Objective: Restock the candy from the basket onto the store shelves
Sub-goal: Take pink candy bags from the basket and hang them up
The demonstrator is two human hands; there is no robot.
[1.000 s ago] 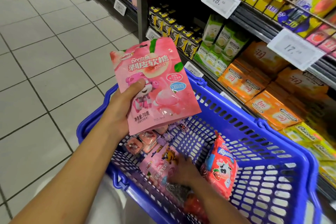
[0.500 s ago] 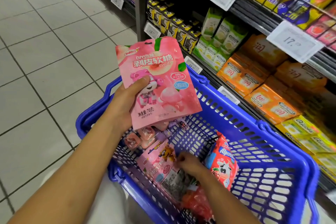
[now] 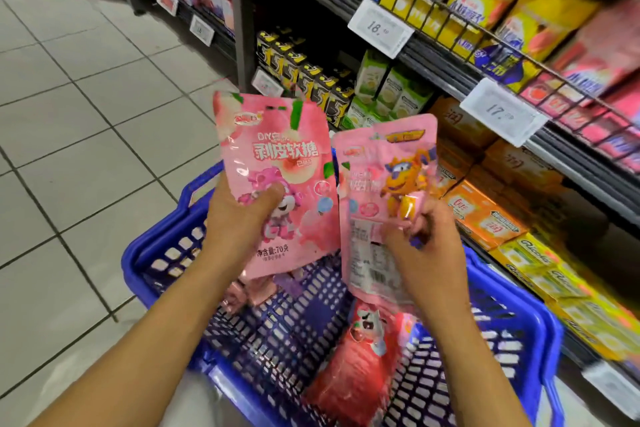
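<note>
Your left hand and right hand each hold a pink candy pouch above the blue plastic basket: one printed with a bear, one with an orange robot.

Below your fingers the blue basket carries a red candy bag and small pink sweets; right of them, the shelf carries orange boxes.

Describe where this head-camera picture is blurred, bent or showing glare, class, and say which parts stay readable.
Head view: motion blur smears the upper-right shelf packets and the red bag in the basket; wide-angle bending curves the floor tiles; glare streaks the right hand's pouch; the left hand's pouch stays readable, as do price tags.
</note>
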